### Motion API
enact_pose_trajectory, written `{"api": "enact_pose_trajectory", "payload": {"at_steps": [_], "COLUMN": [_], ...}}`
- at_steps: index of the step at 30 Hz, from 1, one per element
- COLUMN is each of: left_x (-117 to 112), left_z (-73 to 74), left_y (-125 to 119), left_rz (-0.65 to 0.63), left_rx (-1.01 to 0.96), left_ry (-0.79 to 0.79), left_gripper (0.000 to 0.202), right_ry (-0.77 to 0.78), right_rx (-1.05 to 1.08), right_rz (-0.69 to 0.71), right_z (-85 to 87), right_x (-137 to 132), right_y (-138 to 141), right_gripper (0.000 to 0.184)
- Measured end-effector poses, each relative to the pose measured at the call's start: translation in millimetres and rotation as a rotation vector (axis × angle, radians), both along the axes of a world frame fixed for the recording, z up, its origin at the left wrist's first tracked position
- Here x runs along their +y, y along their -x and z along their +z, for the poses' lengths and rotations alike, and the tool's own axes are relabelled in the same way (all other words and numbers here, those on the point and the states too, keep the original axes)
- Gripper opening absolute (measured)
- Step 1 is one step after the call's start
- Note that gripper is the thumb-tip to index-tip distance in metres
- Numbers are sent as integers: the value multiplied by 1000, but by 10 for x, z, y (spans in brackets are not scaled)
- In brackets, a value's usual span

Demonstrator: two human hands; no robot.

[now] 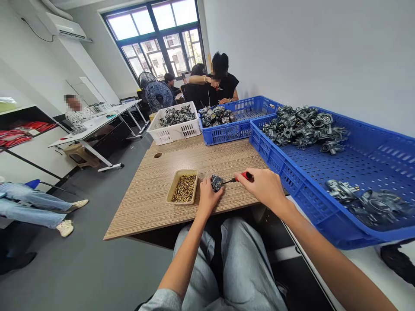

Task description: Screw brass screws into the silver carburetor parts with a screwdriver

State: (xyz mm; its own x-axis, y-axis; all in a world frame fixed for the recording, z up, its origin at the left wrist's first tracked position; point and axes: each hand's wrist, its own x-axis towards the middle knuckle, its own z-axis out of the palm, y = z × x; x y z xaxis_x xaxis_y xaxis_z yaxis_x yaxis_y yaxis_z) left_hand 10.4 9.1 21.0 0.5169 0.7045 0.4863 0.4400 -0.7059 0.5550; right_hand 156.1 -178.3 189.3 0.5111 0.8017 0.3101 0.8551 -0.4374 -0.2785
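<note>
My left hand (209,195) is closed around the side of a small grey metal carburetor (216,182) on the wooden table. In my right hand (264,185) is a screwdriver (245,176) with a red and black handle, its fingers wrapped round the grip. The shaft points left, and its tip meets the carburetor or lies very close to it. Just left of my left hand sits a shallow cream tray (168,193) filled with small brass-coloured parts (184,188).
A large blue crate (300,188) of carburetors stands right of the table (142,207). Behind are a smaller blue crate (227,132) and a white crate (165,137), both holding metal parts. A person (228,88) sits beyond them. A fan (158,96) stands farther back.
</note>
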Motion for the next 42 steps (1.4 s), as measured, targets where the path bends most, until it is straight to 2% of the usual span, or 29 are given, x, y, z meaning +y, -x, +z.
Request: {"api": "enact_pose_trajectory", "payload": {"at_steps": [5,12,21,28,30,36,42], "left_x": [4,-26,-33,-20,-15,-6,-2], "left_z": [7,20,28,0,-6,-18,-26], "left_y": [1,-8,-3,-12,-12,-14,-12], "left_rz": [19,40,54,81,82,81,77], "left_rx": [-19,-14,52,65,64,52,50], "left_ry": [14,5,-34,-72,-75,-84,-92], "left_gripper": [47,46,47,48,48,50,50], "right_ry": [19,179,351,369,367,379,385], "right_rx": [-68,-206,-177,-155,-163,-176,-130], "right_rz": [62,108,197,222,213,171,167], "right_z": [-5,84,155,190,177,105,108], "right_x": [-7,-94,-156,-200,-192,-142,-128], "right_y": [40,141,154,109,109,125,101], "right_gripper": [51,55,44,26,28,50,52]}}
